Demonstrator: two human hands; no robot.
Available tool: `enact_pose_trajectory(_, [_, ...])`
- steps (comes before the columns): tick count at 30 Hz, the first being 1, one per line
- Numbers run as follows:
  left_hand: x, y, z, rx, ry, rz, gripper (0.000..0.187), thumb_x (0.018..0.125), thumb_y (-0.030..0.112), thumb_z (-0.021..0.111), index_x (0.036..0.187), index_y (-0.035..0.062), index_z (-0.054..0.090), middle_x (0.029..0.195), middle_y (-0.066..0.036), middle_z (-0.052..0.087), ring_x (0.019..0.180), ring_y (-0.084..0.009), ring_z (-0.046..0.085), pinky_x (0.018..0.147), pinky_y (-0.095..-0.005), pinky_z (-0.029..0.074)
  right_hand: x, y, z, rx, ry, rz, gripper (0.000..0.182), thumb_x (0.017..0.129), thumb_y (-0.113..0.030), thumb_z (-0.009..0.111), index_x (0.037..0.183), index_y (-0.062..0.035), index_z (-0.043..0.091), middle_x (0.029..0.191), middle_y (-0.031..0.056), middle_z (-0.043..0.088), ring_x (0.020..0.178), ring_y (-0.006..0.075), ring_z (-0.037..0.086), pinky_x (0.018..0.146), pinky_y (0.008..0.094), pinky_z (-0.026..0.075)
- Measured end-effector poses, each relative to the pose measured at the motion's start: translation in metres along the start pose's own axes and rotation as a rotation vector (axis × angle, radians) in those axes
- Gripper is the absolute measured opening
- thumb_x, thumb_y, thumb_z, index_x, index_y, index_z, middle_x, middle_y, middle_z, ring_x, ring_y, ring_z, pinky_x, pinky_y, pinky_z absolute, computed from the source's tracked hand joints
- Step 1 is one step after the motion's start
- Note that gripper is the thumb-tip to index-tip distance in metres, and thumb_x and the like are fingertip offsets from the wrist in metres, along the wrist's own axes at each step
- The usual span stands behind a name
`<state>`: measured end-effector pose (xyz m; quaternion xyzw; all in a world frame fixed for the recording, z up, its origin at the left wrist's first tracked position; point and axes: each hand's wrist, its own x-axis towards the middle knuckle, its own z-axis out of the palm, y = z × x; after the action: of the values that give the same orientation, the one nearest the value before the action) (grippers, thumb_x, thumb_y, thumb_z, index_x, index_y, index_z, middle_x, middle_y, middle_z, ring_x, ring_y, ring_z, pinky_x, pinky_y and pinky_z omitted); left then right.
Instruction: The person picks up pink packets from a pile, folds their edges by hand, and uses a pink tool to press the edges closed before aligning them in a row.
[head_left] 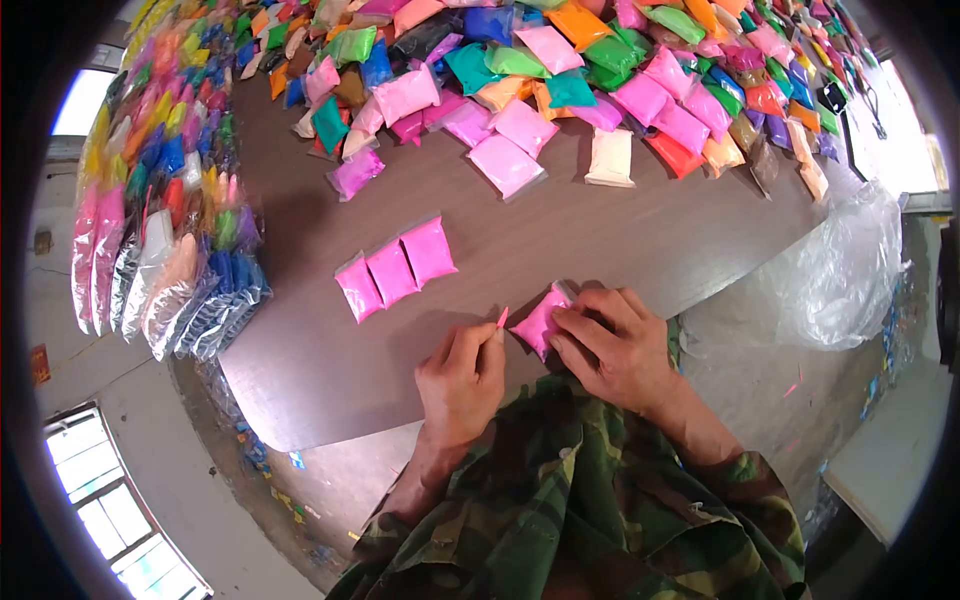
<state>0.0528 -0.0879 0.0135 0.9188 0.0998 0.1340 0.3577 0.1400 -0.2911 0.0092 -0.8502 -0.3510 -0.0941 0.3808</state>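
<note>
Near the table's front edge, my right hand point(615, 345) grips a pink packet point(540, 322) by its right side, fingers curled over it. Its clear sealed end sticks up at the top. Just left of it, my left hand point(465, 380) is closed in a pinch, and a small pink strip point(502, 318) pokes up between thumb and forefinger. The strip looks apart from the packet. Farther left, three pink packets lie side by side in a slanting row, the middle packet point(391, 273) touching its neighbours.
A heap of colourful packets point(520, 125) covers the back of the brown table point(300, 400). Long clear bags of coloured packets point(165, 240) line the left edge. A crumpled clear plastic bag point(840, 270) hangs at the right edge. Scraps litter the floor.
</note>
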Motion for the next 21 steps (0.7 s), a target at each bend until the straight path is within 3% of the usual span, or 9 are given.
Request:
enact_pose_trajectory(9, [-0.010,0.012,0.010,-0.023,-0.060,0.095,0.013,0.092,0.002,0.079,0.101,0.0058,0.071,0.084,-0.013,0.070,0.065,-0.0288,0.070,0.058,-0.0385,0.054,-0.003,-0.002,0.000,-0.012,0.022,0.005,0.028,0.081,-0.016,0.088,0.107,-0.0147,0.079,0.101,0.0017,0.064,0.080,0.0213,0.064,0.063,0.0327,0.054])
enact_pose_trajectory(18, [-0.001,-0.002,-0.002,0.026,0.024,0.031,0.009,0.094,0.002,0.078,0.099,0.0042,0.071,0.083,-0.012,0.070,0.064,-0.0271,0.070,0.056,-0.0373,0.053,-0.004,-0.002,0.003,0.028,0.021,-0.003,0.037,0.076,-0.012,0.091,0.110,-0.0116,0.077,0.116,0.0046,0.070,0.081,0.0209,0.067,0.067,0.0341,0.057])
enact_pose_trajectory(21, [-0.005,0.016,-0.006,0.008,-0.037,0.084,0.008,0.094,0.002,0.077,0.099,0.0055,0.072,0.083,-0.011,0.071,0.063,-0.0276,0.069,0.056,-0.0377,0.053,-0.004,-0.006,0.001,0.008,-0.028,0.037,0.031,0.081,-0.019,0.088,0.109,-0.0139,0.076,0.117,0.0029,0.069,0.085,0.0203,0.068,0.070,0.0321,0.057])
